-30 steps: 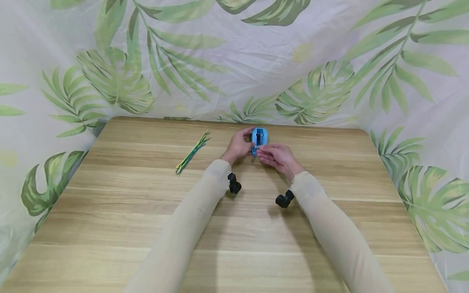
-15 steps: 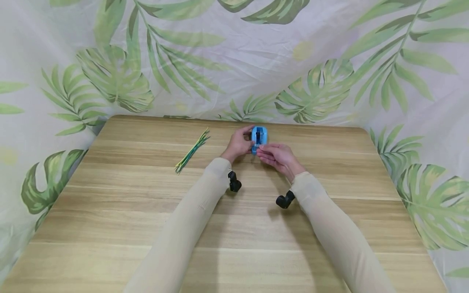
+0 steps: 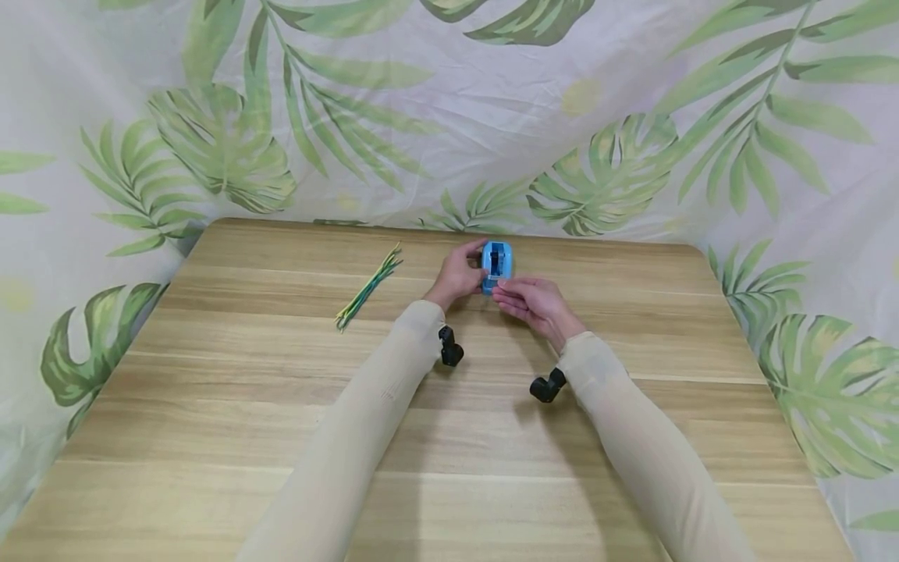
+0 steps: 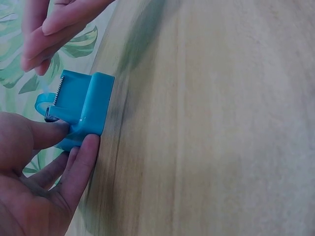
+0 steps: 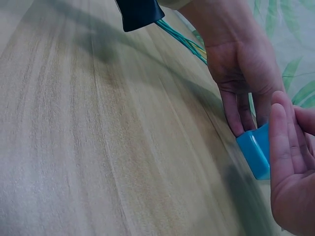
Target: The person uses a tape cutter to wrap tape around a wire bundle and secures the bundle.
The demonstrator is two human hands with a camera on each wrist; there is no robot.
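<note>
Near the table's back edge stands a blue tape dispenser (image 3: 507, 261). My left hand (image 3: 460, 275) grips it from the left side. In the left wrist view, the thumb lies on the dispenser (image 4: 74, 93) by its toothed cutter, other fingers against its side. The roll of tape (image 4: 43, 103) shows behind the cutter. My right hand (image 3: 537, 303) is at the near end, thumb and fingertips pinched together. A faint clear strip of tape (image 4: 45, 86) runs from the roll toward those fingers; its end is hidden. In the right wrist view, the right fingers cover part of the dispenser (image 5: 255, 155).
A loose bundle of green and yellow thin sticks or ties (image 3: 368, 289) lies left of the left hand. A leaf-printed cloth (image 3: 477, 140) hangs behind the wooden table (image 3: 211, 390). Black wrist cameras (image 3: 451, 347) sit on both sleeves.
</note>
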